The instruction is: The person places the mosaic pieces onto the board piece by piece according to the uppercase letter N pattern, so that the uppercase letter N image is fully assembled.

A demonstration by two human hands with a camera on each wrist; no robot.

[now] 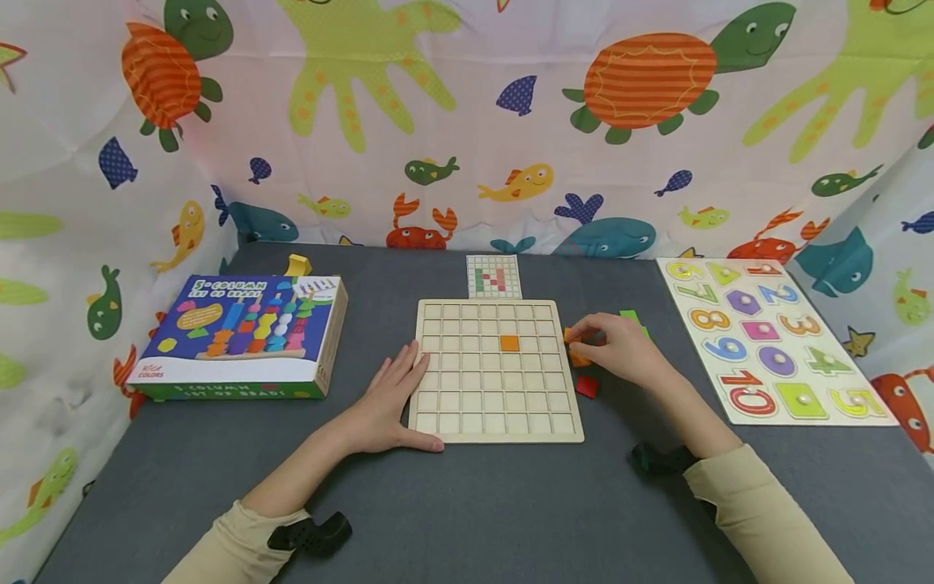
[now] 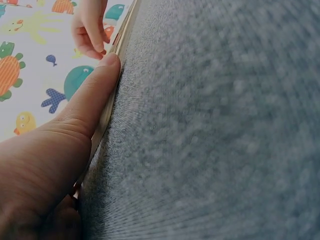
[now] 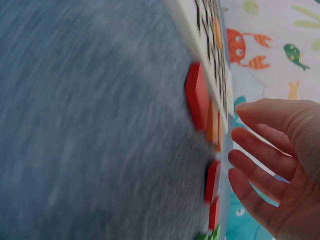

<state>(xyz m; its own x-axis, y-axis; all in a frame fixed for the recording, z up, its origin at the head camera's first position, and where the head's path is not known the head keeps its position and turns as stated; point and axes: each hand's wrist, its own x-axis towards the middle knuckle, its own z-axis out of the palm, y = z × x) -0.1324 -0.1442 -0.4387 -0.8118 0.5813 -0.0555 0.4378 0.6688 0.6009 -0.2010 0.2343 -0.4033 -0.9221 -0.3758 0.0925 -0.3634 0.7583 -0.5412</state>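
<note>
A wooden grid board point(image 1: 496, 443) lies flat on the dark table, with one orange square tile point(image 1: 509, 343) in a cell of its upper half. My left hand point(image 1: 385, 405) rests at the board's left side, fingers along the left edge and thumb against the lower left corner. Beyond the right edge, my right hand point(image 1: 616, 345) reaches over orange tiles point(image 1: 578, 358), its fingertips close to them. The right wrist view shows that hand's fingers loosely bent, with nothing visible between them. Just below sits a red tile point(image 1: 587, 387); green tiles point(image 1: 629, 315) lie partly behind the hand.
A small pattern card point(image 1: 494, 276) touches the board's far edge. To the left is a boxed bead set point(image 1: 237, 337), with a yellow piece point(image 1: 297, 265) behind it. A number and shape puzzle board point(image 1: 777, 341) lies at the right. Printed cloth point(image 1: 467, 122) walls the table.
</note>
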